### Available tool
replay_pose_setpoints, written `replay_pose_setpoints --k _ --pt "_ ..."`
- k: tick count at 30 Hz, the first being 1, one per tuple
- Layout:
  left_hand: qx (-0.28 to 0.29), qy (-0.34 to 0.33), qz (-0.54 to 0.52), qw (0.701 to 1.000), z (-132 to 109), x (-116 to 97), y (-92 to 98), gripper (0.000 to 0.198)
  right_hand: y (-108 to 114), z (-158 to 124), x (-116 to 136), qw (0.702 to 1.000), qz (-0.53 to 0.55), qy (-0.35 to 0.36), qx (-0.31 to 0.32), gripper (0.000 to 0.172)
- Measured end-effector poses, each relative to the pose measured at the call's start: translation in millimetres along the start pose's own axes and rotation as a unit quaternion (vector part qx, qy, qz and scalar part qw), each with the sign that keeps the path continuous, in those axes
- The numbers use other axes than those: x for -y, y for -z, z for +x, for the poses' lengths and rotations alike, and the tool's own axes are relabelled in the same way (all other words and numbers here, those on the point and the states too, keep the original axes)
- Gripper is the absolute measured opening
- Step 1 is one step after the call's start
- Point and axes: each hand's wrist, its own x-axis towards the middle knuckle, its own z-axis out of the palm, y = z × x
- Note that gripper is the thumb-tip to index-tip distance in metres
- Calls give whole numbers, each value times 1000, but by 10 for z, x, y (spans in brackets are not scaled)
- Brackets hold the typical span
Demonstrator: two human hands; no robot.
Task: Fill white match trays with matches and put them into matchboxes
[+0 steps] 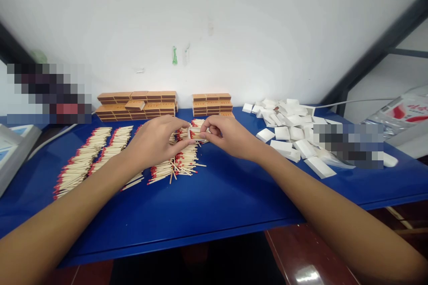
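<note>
the small white tray [189, 132] is between my two hands, over the matches [186, 158] on the blue table [234, 196]. my left hand [158, 137] grips it, thumb and forefinger parted just enough to take its edges. my right hand [229, 136] is nearly closed at its other end, fingertips drawn together; i can't tell whether they pinch tray or matchsticks.

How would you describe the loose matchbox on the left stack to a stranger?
On the blue table, by the white wall, stands the wider, left stack of matchboxes. The matchbox lies on its lower tier, in front of the upper one. Unlike its aligned neighbours, it sits askew.
</note>
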Motion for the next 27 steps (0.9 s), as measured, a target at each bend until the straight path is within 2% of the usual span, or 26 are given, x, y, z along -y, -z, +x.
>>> replay_pose_setpoints --k 6,10,16,20,27 --pt "-5 5 0 1000 -1 10 16 44 9 5 -35 1000 6 17 -8 15" --pt "-8 18 19 1000 3 66 43 44 51 24 -129 999 -40 20 -31 14" --pt "6 47 45 998 12 141 77 45 30 50 -228 992 -104 6 77 8" --pt "7 41 44 998 12 144 78 47 -8 53 -255 992 -89 -12 93 6" --pt "5 41 44 998 12 131 86 45 26 39 -311 988 -85 -32 128 15"
